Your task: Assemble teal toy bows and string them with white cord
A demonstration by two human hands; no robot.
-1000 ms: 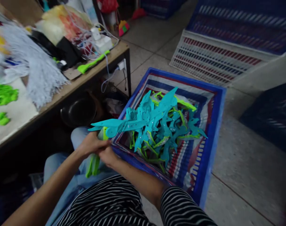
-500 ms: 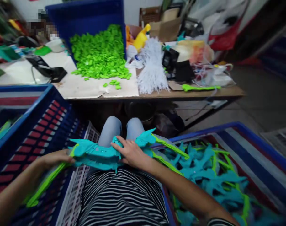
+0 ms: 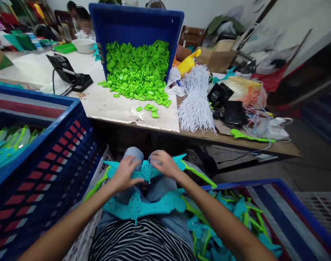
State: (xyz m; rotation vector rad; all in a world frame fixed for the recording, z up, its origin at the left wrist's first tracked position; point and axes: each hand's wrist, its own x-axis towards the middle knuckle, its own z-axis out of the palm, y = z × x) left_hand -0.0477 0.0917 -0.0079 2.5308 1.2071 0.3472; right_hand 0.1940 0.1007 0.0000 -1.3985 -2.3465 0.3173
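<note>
Two teal pieces [image 3: 160,206] are laid across a lap [image 3: 161,186].
The farther piece [image 3: 147,171] is partly covered by the left hand [image 3: 125,174] and right hand [image 3: 165,164]; whether clasped in either grip cannot be told. The nearer piece [image 3: 135,207], unheld, could be tipped off by a shifted knee [image 3: 133,153].

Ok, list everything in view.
Table: one, brown, ahead
Tub: one, blue, on table
Pieces: many, green, in and before tub
Cord bundle: one, white, right of tub
Scoop: one, yellow, behind cord bundle
Bowl: one, white, left of tub
Strip: one, green, table's right end
Clutter: uncounted, mixed colours, around table
Part-filled crates: two, blue, one each side
Lattice crates: two, white, either side
Winged parts: two, turquoise and green, at lap
Hands: two, over far winged part
</note>
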